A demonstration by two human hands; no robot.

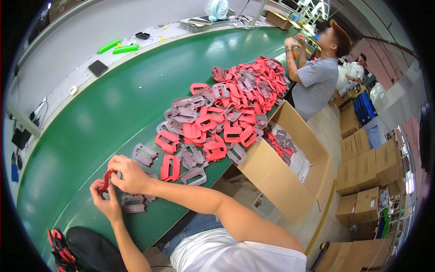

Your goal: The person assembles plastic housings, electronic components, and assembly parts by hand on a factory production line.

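Note:
Both of my hands are at the left front of the green work table, pinching one small red part (106, 180) between them, seen edge-on. My left hand (105, 202) grips it from below. My right hand (130, 174) has its fingertips at the upper end of the same part. Under and beside my right forearm lie grey slotted frame-shaped parts (132, 204). Another grey slotted part (145, 154) lies just past my right hand. A big heap of red and grey slotted parts (208, 122) spreads away along the table to the right.
An open cardboard box (276, 174) with similar parts inside stands against the table's right edge. A black rounded object (93, 249) sits at the near left. A phone (98, 68) and a small fan (216, 9) are on the far ledge. A co-worker (315, 77) stands beyond the heap.

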